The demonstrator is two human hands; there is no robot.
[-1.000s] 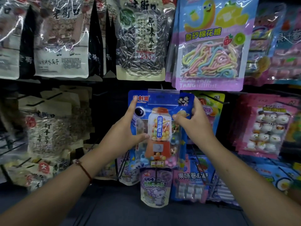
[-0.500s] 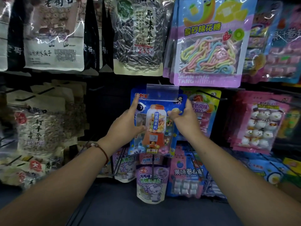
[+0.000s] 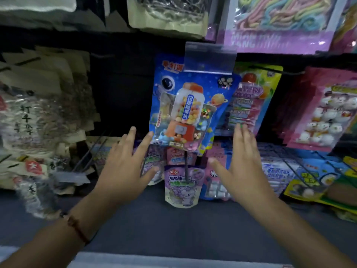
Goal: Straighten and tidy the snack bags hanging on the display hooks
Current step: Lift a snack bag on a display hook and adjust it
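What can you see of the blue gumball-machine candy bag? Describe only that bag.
The blue gumball-machine candy bag is glossy plastic printed with an orange-and-white gumball machine, planets and cartoon figures. A clear tag covers its top. It hangs tilted, its lower end swung left, above the purple pouches. The left hand's fingertip reaches its lower left corner; contact is unclear.

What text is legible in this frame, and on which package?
"扭趣糖果机" on the blue gumball-machine bag
"打手瓜子" on the clear seed bag
"大" in a red badge on the lower seed bag
"TANG" partly readable on the lilac rope-candy bag
Purple elephant pouch, pink marshmallow bag: print too blurred.
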